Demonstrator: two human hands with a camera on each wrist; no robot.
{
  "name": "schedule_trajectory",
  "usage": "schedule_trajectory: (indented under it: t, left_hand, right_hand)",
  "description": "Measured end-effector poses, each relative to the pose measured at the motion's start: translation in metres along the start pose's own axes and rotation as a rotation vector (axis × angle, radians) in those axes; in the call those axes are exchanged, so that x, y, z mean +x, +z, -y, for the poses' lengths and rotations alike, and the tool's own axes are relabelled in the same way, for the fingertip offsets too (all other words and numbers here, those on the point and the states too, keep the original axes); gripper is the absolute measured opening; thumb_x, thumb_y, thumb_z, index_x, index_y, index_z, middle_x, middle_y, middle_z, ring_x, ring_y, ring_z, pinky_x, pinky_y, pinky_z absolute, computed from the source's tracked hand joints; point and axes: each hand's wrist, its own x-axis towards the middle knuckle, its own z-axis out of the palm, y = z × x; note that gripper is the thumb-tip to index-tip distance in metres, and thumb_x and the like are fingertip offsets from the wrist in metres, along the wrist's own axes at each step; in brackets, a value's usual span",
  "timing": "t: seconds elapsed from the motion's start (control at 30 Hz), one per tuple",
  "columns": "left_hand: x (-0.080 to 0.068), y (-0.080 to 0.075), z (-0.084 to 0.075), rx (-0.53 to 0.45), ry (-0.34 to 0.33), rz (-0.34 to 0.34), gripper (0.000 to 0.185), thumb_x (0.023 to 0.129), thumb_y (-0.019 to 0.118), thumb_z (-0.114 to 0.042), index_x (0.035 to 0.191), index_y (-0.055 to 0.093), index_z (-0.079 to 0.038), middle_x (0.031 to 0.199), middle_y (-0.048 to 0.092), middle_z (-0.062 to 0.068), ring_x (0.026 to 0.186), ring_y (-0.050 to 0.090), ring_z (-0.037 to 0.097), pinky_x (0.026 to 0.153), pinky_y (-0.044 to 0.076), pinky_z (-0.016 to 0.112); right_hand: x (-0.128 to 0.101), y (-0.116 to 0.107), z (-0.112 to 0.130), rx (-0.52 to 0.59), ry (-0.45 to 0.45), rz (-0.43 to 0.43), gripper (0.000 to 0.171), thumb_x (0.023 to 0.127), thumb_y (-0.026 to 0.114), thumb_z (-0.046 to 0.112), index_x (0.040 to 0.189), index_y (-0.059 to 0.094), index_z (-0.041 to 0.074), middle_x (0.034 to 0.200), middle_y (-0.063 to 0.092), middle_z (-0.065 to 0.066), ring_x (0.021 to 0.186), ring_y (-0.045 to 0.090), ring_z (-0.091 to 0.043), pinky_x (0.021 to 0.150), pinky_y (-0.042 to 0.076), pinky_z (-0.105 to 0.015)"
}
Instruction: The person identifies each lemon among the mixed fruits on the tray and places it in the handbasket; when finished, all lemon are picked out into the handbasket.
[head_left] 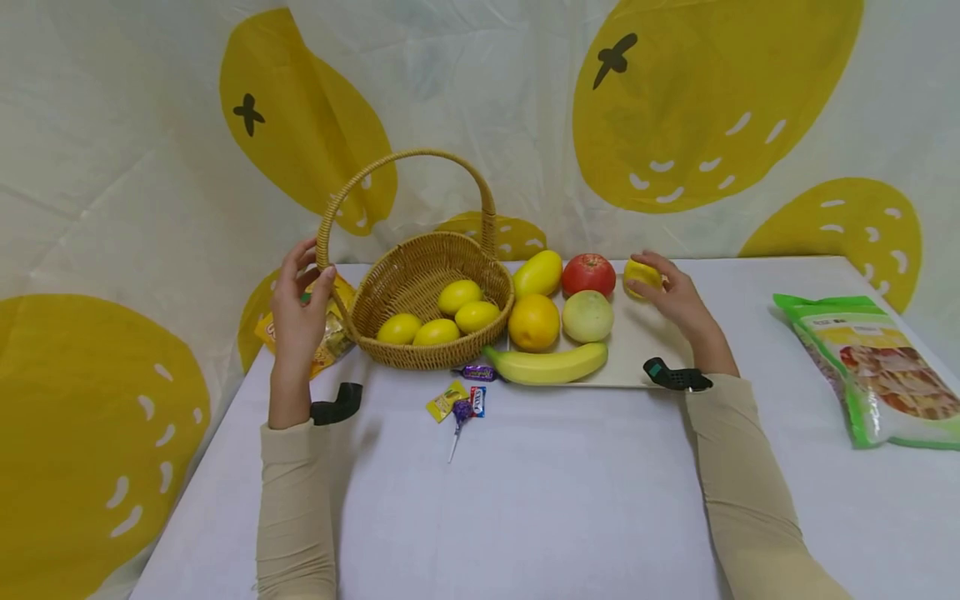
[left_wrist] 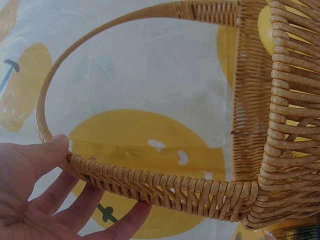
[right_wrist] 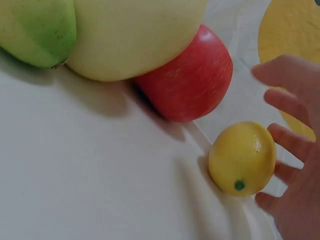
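My left hand [head_left: 297,304] holds the side of the handle of a wicker basket [head_left: 420,360], thumb on one side and fingers on the other. The basket tilts toward me with several yellow lemons [head_left: 436,332] inside. At the back right of a pale tray [head_left: 637,358], my right hand [head_left: 678,300] is spread beside another lemon [right_wrist: 240,160], its fingertips close to the fruit. Left of that lemon are a red pomegranate [head_left: 588,273], a pale round melon [head_left: 588,316], an orange [head_left: 534,322], a yellow mango [head_left: 538,275] and a banana [head_left: 551,365].
Wrapped candies [head_left: 447,400] and a purple lollipop [head_left: 462,410] lie in front of the basket. Behind my left hand is a yellow snack bag [head_left: 330,346]. A green-edged food bag [head_left: 885,367] lies at the right. A fruit-print cloth [head_left: 480,100] hangs behind the table.
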Motion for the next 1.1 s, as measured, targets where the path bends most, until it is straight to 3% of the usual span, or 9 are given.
schedule_trajectory:
  t: [0.1,0.2,0.33,0.47,0.67,0.8,0.87,1.1]
  left_hand:
    - [0.001,0.001,0.0,-0.002,0.001,0.002,0.047,0.1,0.055,-0.019,0.146,0.043,-0.019,0.138,0.051,0.011,0.124,0.054,0.027,0.097,0.051,0.038]
    - [0.001,0.001,0.001,0.002,-0.001,0.001,0.048,0.1,0.055,-0.019,0.146,0.043,-0.021,0.138,0.051,0.011,0.124,0.054,0.026,0.098,0.051,0.038]
    - [0.001,0.001,0.002,0.0,0.001,-0.001,0.047,0.1,0.055,-0.019,0.146,0.043,-0.021,0.138,0.051,0.011,0.124,0.055,0.026,0.097,0.051,0.038]
    - [0.001,0.001,0.001,-0.003,-0.002,-0.003,0.048,0.1,0.055,-0.019,0.146,0.043,-0.021,0.137,0.051,0.011,0.124,0.054,0.026,0.097,0.052,0.037]
    - [0.0,0.001,0.001,0.0,-0.001,-0.004,0.048,0.1,0.055,-0.019,0.146,0.043,-0.021,0.137,0.051,0.01,0.123,0.054,0.026,0.097,0.051,0.036]
    - [0.0,0.001,0.002,-0.003,0.004,-0.005,0.047,0.1,0.056,-0.018,0.146,0.044,-0.02,0.137,0.051,0.01,0.123,0.055,0.026,0.097,0.052,0.036]
    - [0.0,0.001,0.001,-0.004,0.002,-0.006,0.047,0.1,0.056,-0.018,0.146,0.044,-0.02,0.137,0.051,0.01,0.123,0.055,0.026,0.097,0.052,0.036]
    - [0.0,0.001,0.001,0.002,-0.002,-0.006,0.048,0.1,0.056,-0.019,0.146,0.043,-0.022,0.137,0.051,0.01,0.124,0.054,0.026,0.098,0.051,0.037]
  right_hand:
    - [-0.002,-0.002,-0.003,-0.079,-0.006,0.066,0.055,0.096,0.063,0.017,0.143,0.043,-0.002,0.161,0.015,-0.016,0.147,0.007,-0.039,0.115,0.009,-0.065]
    - [-0.002,-0.003,-0.003,-0.12,-0.024,0.069,0.052,0.095,0.064,0.015,0.139,0.046,-0.005,0.157,0.022,-0.022,0.144,0.013,-0.043,0.115,0.012,-0.065]
    - [-0.003,-0.004,-0.002,-0.182,0.06,0.102,0.056,0.094,0.066,0.024,0.142,0.046,0.002,0.15,0.034,-0.023,0.138,0.025,-0.042,0.115,0.017,-0.062]
    - [-0.005,-0.006,0.0,-0.23,0.151,0.163,0.065,0.093,0.067,0.032,0.147,0.041,0.008,0.15,0.035,-0.021,0.131,0.031,-0.041,0.112,0.025,-0.061]
    - [-0.01,-0.01,0.006,-0.281,0.178,0.168,0.068,0.091,0.068,0.035,0.146,0.041,0.007,0.142,0.041,-0.023,0.119,0.037,-0.041,0.099,0.036,-0.052]
    - [-0.012,-0.012,0.01,-0.323,0.182,0.176,0.07,0.09,0.069,0.038,0.145,0.042,0.006,0.139,0.042,-0.023,0.115,0.038,-0.039,0.091,0.038,-0.046]
    - [-0.011,-0.013,0.01,-0.329,0.183,0.176,0.07,0.09,0.07,0.038,0.145,0.043,0.006,0.14,0.042,-0.023,0.115,0.038,-0.04,0.09,0.038,-0.045]
    - [-0.009,-0.015,0.015,-0.204,0.235,0.13,0.083,0.089,0.067,0.048,0.152,0.031,0.008,0.151,0.031,-0.026,0.133,0.03,-0.042,0.107,0.036,-0.055]
